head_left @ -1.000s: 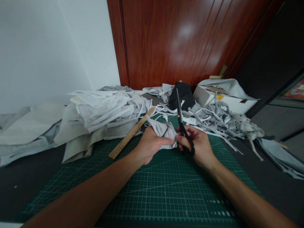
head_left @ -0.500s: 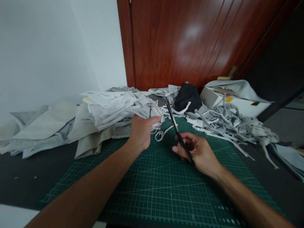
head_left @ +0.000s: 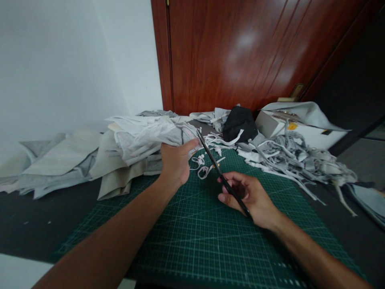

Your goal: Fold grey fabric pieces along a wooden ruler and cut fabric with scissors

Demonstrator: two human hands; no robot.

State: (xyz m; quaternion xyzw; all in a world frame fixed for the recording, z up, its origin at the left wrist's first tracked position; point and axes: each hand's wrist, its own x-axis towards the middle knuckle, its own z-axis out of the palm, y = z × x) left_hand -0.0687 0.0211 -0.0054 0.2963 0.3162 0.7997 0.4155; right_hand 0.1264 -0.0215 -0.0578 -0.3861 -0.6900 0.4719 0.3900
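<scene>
My left hand is closed on the right end of a bunched white and grey cloth, thumb on top. In my right hand is a pair of black-handled scissors, pointing up and to the left. The scissor tips are beside the edge of the cloth, close to my left thumb; whether they touch it I cannot tell. The blades look closed or nearly so. Below the tips, loose white cords lie on the green cutting mat.
Folded grey and beige fabric pieces are heaped at the left. A tangle of grey and white strips lies at the right, before a white box. A black cloth pouch sits at the back, near a brown wooden door.
The scissors have tilted further left, bringing their tips to the cloth by my left thumb. My left hand has shifted slightly left with the cloth. More loose white cord shows on the mat.
</scene>
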